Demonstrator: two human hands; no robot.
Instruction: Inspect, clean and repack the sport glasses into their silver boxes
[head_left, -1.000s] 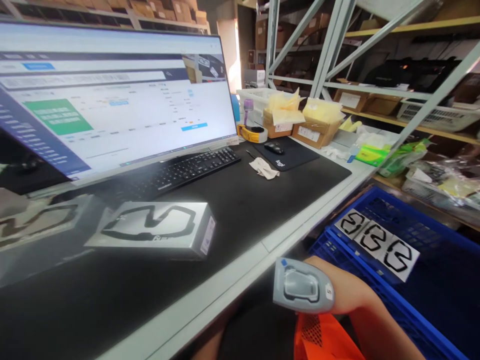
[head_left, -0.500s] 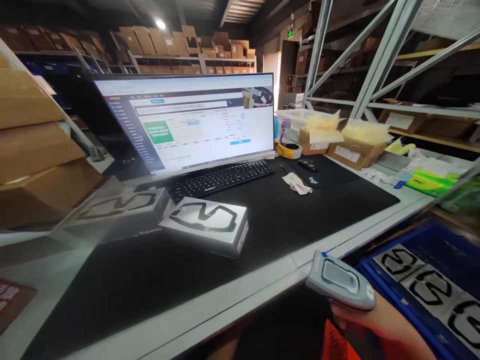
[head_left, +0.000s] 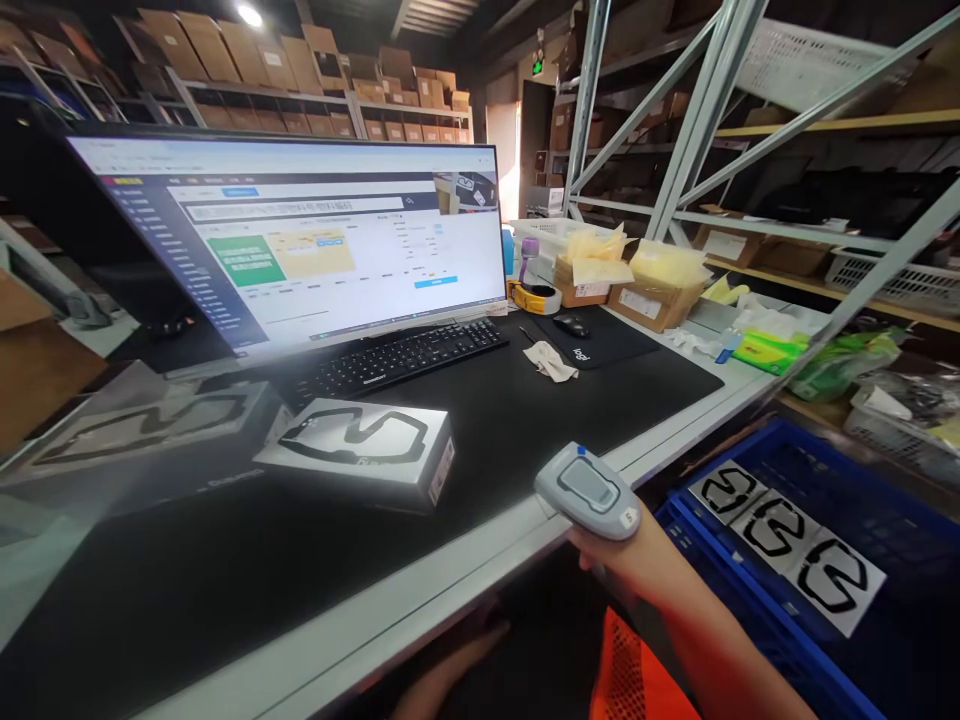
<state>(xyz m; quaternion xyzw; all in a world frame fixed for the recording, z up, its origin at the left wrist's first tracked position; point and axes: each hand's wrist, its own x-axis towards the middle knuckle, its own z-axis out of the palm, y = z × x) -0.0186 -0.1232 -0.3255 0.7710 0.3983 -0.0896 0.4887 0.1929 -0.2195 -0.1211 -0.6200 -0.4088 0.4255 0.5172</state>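
Note:
My right hand (head_left: pixel 600 545) is closed around a grey handheld barcode scanner (head_left: pixel 589 492), held over the desk's front edge. The scanner hides most of my fingers. To its left on the black desk mat (head_left: pixel 480 530) lies a white box with a black angular outline (head_left: pixel 356 440); scanner and box are apart. A second similar box (head_left: pixel 172 430) shows beside it, behind a hazy see-through sheet. My left hand (head_left: pixel 480 640) is low and dark below the desk edge, and its fingers cannot be made out.
A lit monitor (head_left: pixel 315 240) stands behind a black keyboard (head_left: pixel 405 358). Further right are a mouse (head_left: pixel 571 325), a crumpled tissue (head_left: pixel 551 362) and a yellow tape roll (head_left: pixel 534 297). Below the desk at right, a blue crate (head_left: pixel 795 440) holds several similar boxes (head_left: pixel 784 540). Metal shelving (head_left: pixel 694 130) rises behind.
The view has turned right, so desk things appear further left. My right hand has brought the scanner further in over the desk edge. More of my left forearm shows.

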